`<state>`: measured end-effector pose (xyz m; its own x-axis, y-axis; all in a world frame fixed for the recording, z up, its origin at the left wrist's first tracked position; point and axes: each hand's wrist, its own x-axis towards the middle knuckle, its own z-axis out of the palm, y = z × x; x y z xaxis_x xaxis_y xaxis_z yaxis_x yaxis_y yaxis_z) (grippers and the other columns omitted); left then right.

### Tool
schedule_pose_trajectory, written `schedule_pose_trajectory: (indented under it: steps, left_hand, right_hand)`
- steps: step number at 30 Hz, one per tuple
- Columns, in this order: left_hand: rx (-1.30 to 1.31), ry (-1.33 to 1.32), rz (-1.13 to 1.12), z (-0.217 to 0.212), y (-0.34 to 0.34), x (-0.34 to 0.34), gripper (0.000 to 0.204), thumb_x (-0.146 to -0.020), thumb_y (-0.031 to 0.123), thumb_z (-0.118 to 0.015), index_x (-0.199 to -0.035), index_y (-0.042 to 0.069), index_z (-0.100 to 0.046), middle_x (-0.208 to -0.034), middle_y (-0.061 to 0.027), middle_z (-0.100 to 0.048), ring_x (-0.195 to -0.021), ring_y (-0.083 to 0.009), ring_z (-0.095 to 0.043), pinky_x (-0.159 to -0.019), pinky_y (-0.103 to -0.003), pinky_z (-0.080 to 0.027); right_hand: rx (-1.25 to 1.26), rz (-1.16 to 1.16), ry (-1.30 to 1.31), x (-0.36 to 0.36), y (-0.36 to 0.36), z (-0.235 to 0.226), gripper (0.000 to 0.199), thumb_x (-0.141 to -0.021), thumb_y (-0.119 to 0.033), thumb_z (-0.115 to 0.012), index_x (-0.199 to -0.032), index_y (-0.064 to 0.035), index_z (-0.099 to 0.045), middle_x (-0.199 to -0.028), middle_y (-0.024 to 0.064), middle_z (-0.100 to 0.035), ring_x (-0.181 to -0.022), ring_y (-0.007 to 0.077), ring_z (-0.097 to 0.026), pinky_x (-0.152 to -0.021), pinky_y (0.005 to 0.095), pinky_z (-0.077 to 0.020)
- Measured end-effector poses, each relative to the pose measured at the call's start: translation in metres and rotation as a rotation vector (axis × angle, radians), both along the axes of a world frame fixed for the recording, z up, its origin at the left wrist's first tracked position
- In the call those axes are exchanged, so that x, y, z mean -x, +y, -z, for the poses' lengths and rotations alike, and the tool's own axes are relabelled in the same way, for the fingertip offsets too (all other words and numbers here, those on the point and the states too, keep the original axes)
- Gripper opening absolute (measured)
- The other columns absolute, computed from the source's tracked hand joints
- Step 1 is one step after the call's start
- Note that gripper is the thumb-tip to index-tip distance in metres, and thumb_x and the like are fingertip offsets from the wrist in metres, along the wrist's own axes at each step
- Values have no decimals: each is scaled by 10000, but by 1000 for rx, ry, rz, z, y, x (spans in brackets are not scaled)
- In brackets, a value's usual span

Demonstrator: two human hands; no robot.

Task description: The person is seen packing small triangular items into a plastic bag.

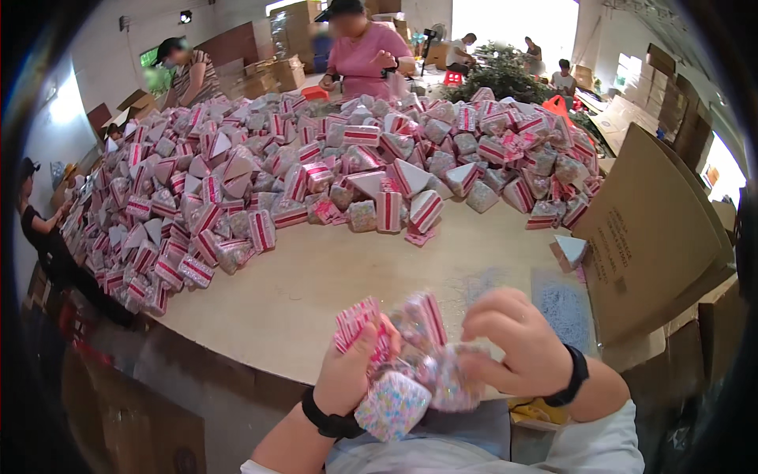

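My left hand point(351, 371) grips a small red-and-white striped paper box with a speckled pastel bottom point(392, 404). My right hand point(517, 344) pinches the same bundle from the right, fingers curled on its clear sparkly wrapping point(442, 371). Both hands sit close together just above the near edge of the wooden table point(316, 292). Each wrist wears a black band.
A big heap of the same striped and speckled triangular boxes point(316, 174) covers the far half of the table. One lone box point(570, 251) lies at the right by a leaning cardboard sheet point(651, 229). Other people work at the far and left sides.
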<state>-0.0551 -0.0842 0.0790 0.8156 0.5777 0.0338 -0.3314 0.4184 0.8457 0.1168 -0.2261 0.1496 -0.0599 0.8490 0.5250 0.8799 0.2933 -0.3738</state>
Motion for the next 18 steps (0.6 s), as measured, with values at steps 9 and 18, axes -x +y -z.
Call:
schedule_pose_trajectory:
  steps: [9,18]
  left_hand:
    - [-52,-96,-296,11,12,-3,320,-960,358,-444,-927,44,-499,-735,-62,-510,-683,-141,-481,-644,-262,-406]
    - [-34,-149,-471,17,5,-6,317,-962,363,-438,-935,48,-469,-750,-49,-485,-690,-140,-468,-644,-276,-401]
  right_hand:
    - [288,133,247,43,-20,48,411,-744,-378,-722,-953,-55,-578,-749,77,-584,-626,264,-586,-546,339,-467]
    - [705,74,862,67,-23,96,330,-840,-324,-661,-840,2,-608,-702,76,-615,-591,135,-543,-551,273,-443]
